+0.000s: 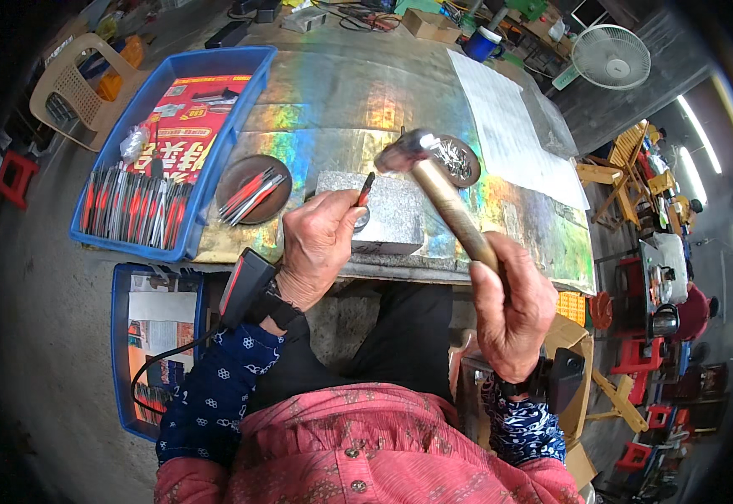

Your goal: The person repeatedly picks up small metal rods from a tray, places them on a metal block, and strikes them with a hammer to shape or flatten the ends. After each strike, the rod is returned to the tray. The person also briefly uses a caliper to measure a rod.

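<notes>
My left hand [318, 239] pinches a slim red-and-black piece [366, 189] upright over a grey metal block [398, 214]; its exact kind is unclear. My right hand [513, 302] is closed round the wooden handle of a hammer [450, 206]. The hammer's head is raised just right of the piece, apart from it and slightly blurred. Left of the block, a round brown dish [229, 178] holds several slim red, black and silver pieces. Behind the hammer, a second dish [474, 175] contains many small shiny metal parts.
A blue tray [230, 160] with rows of similar slim pieces stands at the table's left. Another blue bin [120, 353] sits below it. White paper [509, 126] covers the table's right side. A fan [610, 57] and a blue mug [481, 44] are at the back right.
</notes>
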### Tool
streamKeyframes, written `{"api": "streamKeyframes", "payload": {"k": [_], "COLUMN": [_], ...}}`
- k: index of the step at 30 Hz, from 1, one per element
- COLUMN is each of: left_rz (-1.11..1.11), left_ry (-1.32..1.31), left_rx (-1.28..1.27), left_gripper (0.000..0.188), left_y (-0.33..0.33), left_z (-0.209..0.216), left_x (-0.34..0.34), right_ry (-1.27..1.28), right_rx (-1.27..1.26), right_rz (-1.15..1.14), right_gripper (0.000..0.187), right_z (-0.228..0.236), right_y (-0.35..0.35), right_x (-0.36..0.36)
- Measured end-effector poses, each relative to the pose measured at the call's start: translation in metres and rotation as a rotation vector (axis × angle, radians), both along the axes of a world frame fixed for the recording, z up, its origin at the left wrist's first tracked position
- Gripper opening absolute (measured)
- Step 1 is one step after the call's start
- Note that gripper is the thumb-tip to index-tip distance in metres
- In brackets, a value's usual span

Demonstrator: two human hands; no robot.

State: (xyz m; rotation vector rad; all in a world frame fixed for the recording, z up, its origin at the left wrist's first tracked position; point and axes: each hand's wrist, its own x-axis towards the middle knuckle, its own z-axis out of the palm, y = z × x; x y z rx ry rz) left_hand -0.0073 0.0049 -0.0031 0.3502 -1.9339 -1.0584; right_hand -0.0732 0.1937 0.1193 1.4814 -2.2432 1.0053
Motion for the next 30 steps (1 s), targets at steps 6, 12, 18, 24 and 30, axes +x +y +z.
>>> {"api": "streamKeyframes", "payload": {"k": [6,12,18,24,30], "left_rz": [-0.008,-0.001,0.001,0.0,-0.012], "left_ry": [-0.014,0.01,-0.004,0.009,0.039], "left_rx": [0.008,-0.025,-0.026,-0.029,-0.044], "left_gripper": [0.012,0.012,0.013,0.013,0.013], "left_y": [0.0,-0.001,-0.001,-0.001,-0.002], "left_z": [0.0,0.0,0.0,-0.001,-0.003], "left_x": [0.001,0.001,0.001,0.001,0.001], "right_ry": [-0.062,0.018,-0.218,-0.115,-0.261], "right_rx": [-0.252,-0.057,0.112,-0.302,0.141], "right_rz": [-0.059,0.056,0.008,-0.012,-0.039], "right_gripper": [0.031,0.031,0.024,0.031,0.024], "right_z": [0.013,0.012,0.014,0.037,0.016], "right_y": [0.007,-0.001,-0.007,-0.001,-0.012], "right_x": [0.014,0.006,0.001,0.011,0.006]}}
